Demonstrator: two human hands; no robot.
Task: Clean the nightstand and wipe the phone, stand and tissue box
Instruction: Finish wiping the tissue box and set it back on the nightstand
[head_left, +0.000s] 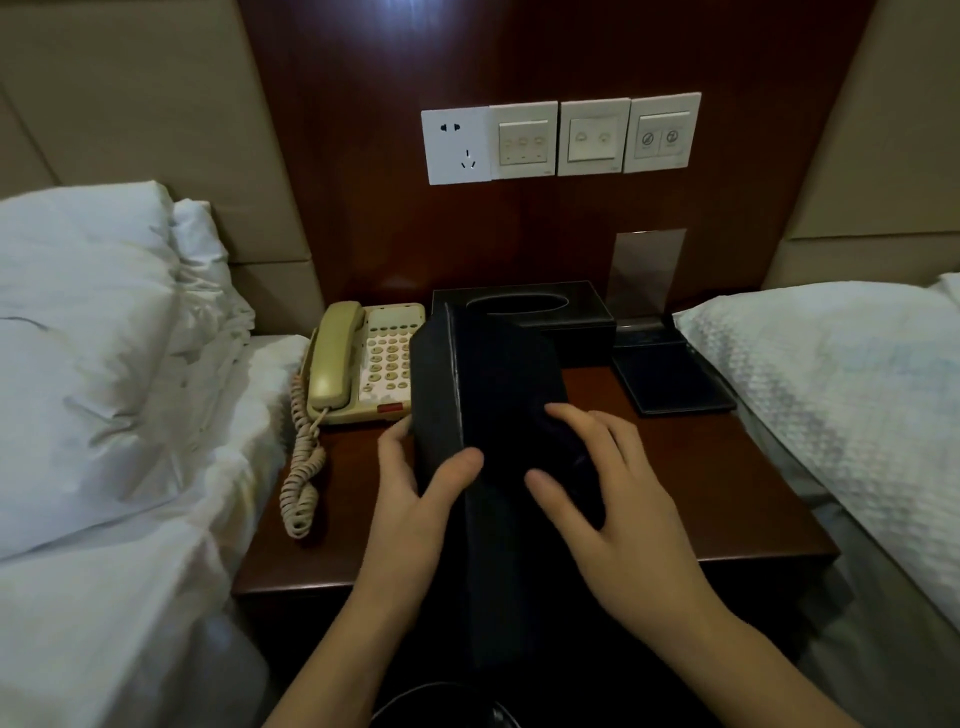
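A dark polished wooden wall panel (519, 218) fills the upper centre, a glare spot at its top. A row of white socket and switch plates (561, 137) sits on it. Beige padded headboards (130, 104) flank both sides, above white-sheeted beds (104, 415) at left and right.

Phone (363, 364) partly behind dark box (483, 395)
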